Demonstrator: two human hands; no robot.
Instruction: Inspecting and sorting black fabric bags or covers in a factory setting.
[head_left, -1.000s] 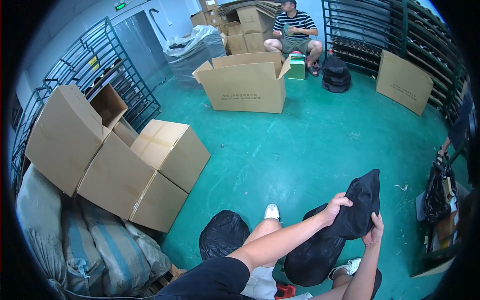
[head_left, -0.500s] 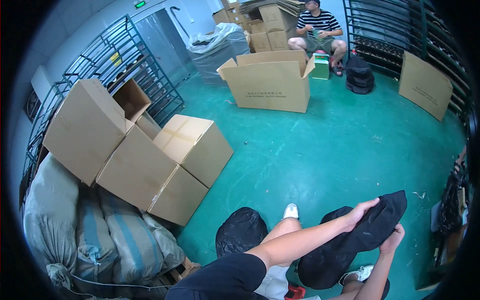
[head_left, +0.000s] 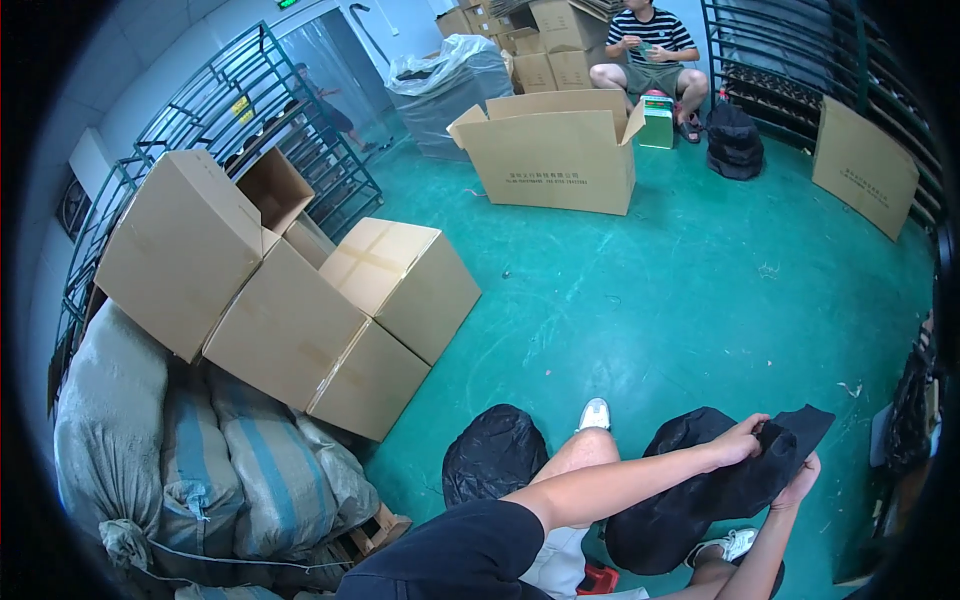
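A large piece of limp black fabric (head_left: 735, 487), perhaps a bag or a cover, lies across the space by my right leg. My left hand (head_left: 738, 443) reaches over its upper part, the fingers closed on a bunched fold. At the far right end, my right hand (head_left: 798, 484) grips the lower edge of the fabric from beneath. The fabric hangs toward the floor near my right shoe (head_left: 735, 545) and bulges out at its lower left. Another dark, rounded bundle (head_left: 494, 455) sits on the floor left of my left shoe (head_left: 594, 414).
Cardboard boxes (head_left: 290, 320) are stacked at left beside stuffed woven sacks (head_left: 270, 450). A big open carton (head_left: 550, 165) stands ahead on the green floor. Behind it sits a co-worker (head_left: 655, 55) near a black backpack (head_left: 733, 142). A flat cardboard sheet (head_left: 865, 170) leans against racks.
My left hand has gone from resting stretched along the fabric to closing on a fold of it. The fabric's end has turned outward. Another person now shows near the far doorway.
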